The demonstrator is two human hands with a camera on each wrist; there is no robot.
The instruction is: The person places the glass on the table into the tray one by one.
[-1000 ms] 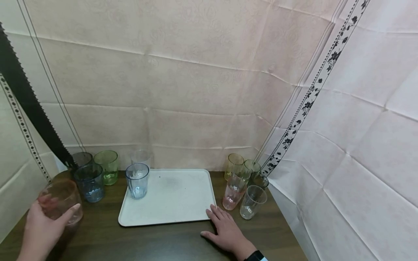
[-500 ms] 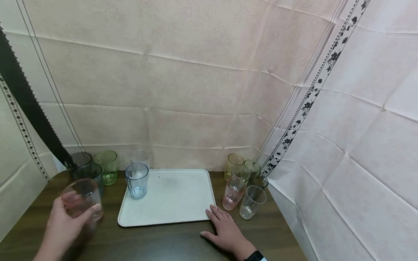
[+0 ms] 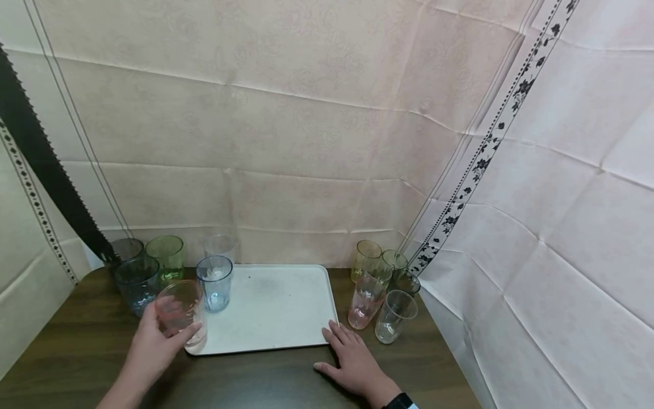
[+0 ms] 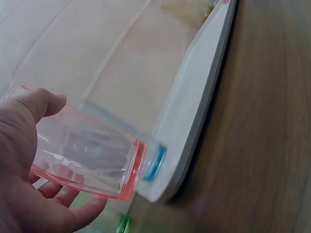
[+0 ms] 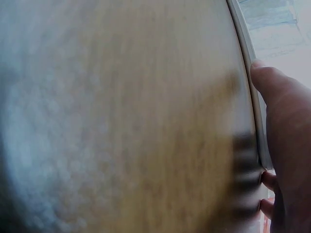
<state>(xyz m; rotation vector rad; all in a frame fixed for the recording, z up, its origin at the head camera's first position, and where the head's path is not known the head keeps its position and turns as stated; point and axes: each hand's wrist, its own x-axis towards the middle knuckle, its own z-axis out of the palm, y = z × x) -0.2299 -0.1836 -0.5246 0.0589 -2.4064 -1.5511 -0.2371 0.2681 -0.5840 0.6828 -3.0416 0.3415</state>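
My left hand (image 3: 153, 349) grips a pink glass tumbler (image 3: 186, 304), thumb on one side and fingers on the other. In the left wrist view, the tumbler (image 4: 92, 158) is off the table, its thick base beside the tray's corner. A light blue glass (image 3: 215, 289) stands on the left part of the white tray (image 3: 276, 312), just beyond the pink one. Behind it is a clear glass (image 3: 219, 244), partly hidden. At the tray's front right corner rests my right hand (image 3: 352, 360), fingers extended and holding nothing.
Left of the tray stand a dark blue glass (image 3: 135, 281), a green glass (image 3: 166, 255) and a dark grey glass (image 3: 126, 248). To its right are several more glasses, including a pink one (image 3: 363, 307) and a clear one (image 3: 394, 318). Cloth walls (image 3: 306, 142) enclose the table.
My left hand has carried the pink tumbler rightward from the table's left side, past the dark blue glass, to the tray's front left corner. My right hand has stayed put.
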